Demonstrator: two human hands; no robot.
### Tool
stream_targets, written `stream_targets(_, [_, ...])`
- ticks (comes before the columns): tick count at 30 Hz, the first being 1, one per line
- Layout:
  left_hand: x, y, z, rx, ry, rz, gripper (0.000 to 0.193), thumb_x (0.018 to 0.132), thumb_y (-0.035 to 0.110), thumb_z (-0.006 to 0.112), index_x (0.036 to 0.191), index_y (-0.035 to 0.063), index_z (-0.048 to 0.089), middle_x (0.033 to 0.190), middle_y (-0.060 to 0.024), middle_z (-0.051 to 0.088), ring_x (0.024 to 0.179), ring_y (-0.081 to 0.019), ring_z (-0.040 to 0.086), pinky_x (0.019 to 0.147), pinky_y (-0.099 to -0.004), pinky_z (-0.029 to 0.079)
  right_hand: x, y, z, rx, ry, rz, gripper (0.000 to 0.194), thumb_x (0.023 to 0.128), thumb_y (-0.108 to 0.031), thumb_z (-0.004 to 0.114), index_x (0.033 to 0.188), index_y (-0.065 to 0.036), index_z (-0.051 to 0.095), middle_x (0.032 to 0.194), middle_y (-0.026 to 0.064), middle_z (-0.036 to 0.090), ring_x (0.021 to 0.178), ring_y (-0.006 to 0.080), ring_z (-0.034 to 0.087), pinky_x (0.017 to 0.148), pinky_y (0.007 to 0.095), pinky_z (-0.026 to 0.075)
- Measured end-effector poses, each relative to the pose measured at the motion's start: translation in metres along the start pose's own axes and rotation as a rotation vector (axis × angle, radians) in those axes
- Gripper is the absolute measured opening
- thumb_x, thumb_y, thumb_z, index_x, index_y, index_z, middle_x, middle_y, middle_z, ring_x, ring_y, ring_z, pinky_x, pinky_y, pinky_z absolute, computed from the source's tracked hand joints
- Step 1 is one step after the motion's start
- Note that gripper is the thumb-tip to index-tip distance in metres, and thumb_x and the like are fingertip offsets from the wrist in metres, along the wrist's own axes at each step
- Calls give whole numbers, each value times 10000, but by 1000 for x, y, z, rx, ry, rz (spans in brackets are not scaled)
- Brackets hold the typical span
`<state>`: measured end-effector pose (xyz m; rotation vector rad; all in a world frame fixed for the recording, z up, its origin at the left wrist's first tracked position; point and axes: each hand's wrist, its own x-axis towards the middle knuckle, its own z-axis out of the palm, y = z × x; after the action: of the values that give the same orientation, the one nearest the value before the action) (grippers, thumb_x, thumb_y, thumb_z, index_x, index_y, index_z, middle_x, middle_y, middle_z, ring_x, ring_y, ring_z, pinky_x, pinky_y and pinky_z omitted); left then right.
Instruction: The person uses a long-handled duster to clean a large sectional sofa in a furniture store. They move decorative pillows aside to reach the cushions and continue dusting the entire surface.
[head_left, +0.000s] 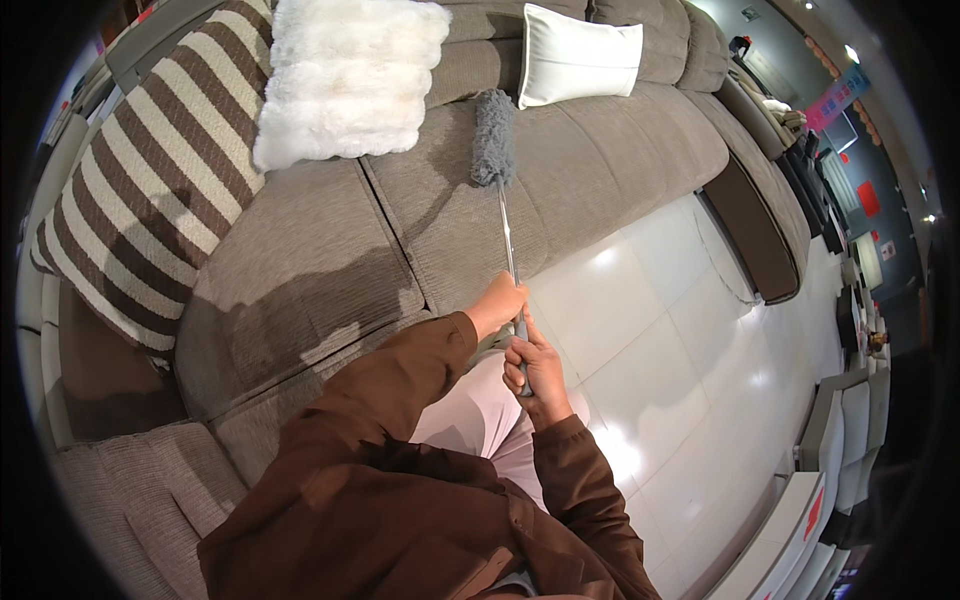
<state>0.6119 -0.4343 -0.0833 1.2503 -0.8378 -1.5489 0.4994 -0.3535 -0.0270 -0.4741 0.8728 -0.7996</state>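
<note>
A duster with a grey fluffy head (493, 139) and a thin metal rod (506, 225) reaches away from me over the sofa seat (600, 157). My left hand (499, 304) is wrapped around the lower rod. Closer to my body, my right hand (538, 367) grips the grey handle (523, 330). The fluffy head lies over the brown-grey fabric seat near the backrest; whether it presses on the fabric I cannot tell. Just right of the head leans a white rectangular cushion (581, 60). To its left is a white plush cushion (352, 79).
A large brown-and-cream striped cushion (154, 172) rests at the sofa's left corner. The sofa's far right end has a projecting section (757, 202). Glossy pale floor tiles (660, 360) lie to my right. More seating and a white low unit (780, 532) stand along the right side.
</note>
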Motion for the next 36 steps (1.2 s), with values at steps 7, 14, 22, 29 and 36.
stream_targets(7, [-10,-28,29,60,-53,-73,183,838,84,466,888,-60,364,678,-149,517,522,-199,536,424,-319,426,-27,16,-26,38,95,-28,564,893,-19,395,1409,-190,245,588,7,382,364,84,341,336,203,284])
stream_targets(14, [-19,-35,46,132,-216,-164,185,857,108,442,914,-43,350,701,-139,499,533,-208,539,484,-335,469,-41,31,-40,68,146,-107,620,874,-31,417,1431,-159,179,596,11,400,388,92,368,389,220,353])
stream_targets(22, [-9,-48,67,259,-293,-178,161,844,92,440,907,-32,360,672,-125,498,518,-205,533,458,-337,444,-42,43,-57,112,235,-187,611,868,-38,432,1424,-148,202,627,28,439,391,98,390,372,224,344])
stream_targets(29, [23,-52,80,387,-403,-129,162,841,97,451,893,-47,397,663,-137,517,511,-198,532,443,-333,425,-27,33,-63,165,285,-268,610,867,-34,443,1420,-133,204,631,25,446,386,103,393,356,230,338])
stream_targets(36, [54,-65,100,444,-341,-123,171,848,107,456,894,-53,415,670,-136,524,490,-212,540,445,-349,427,2,26,-63,248,387,-362,632,864,-33,441,1425,-113,163,612,16,442,367,102,386,335,234,324])
